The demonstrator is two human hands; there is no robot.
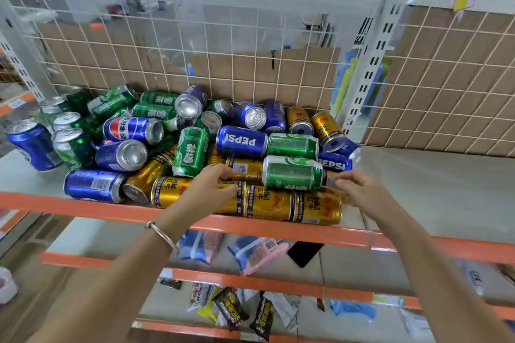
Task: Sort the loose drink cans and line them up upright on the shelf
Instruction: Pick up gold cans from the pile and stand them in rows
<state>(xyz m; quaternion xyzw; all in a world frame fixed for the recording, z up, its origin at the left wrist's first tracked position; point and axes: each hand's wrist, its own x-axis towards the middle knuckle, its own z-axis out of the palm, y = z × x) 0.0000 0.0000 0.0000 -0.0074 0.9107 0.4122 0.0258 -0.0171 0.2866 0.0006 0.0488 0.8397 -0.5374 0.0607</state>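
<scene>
Loose cans (192, 147) lay heaped on the shelf (434, 192), from its left end to past the middle, mostly on their sides; lower layers buried, no count possible. A few stood upright at the left end, among them a blue can (32, 145) close to the left edge; those behind it were blurred. Left hand (211, 189) lay over the middle of a gold can (170, 191) on its side at the shelf's front edge, fingers bent down onto it; could not tell whether they gripped, the hand hid the contact. Right hand (359, 189) loosely spread, holding nothing, fingertips (338, 182) at the end of a green can (292, 172) lying atop the gold row; contact unclear. Cans smooth, glossy, cylindrical, with dull silver ends. Thin metal bangle (161, 234) on the left wrist. Front rail (83, 207) orange; board pale grey, matt. White wire grid (250, 44) at the back, brown cardboard (446, 86) behind it. Lower shelves held crinkled packets (256, 256), partly cut off by the rail
</scene>
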